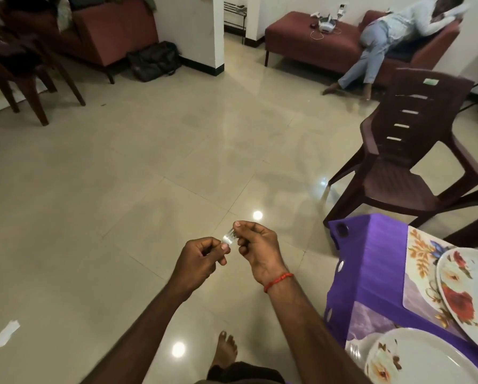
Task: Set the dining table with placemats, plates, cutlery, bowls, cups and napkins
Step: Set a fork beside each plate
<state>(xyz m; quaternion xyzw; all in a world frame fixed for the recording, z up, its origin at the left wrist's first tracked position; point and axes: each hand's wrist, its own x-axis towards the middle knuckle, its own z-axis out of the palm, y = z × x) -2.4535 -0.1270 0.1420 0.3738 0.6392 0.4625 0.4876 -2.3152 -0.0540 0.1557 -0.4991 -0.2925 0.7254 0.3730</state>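
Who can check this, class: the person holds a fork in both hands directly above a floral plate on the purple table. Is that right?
Not quite. The head view shows the left hand and right hand holding the fork over the floor, left of the purple table, not above a floral plate. The rest stands.

Head-worn camera looks forward and down at the floor (121, 189), table (376, 273) at right.
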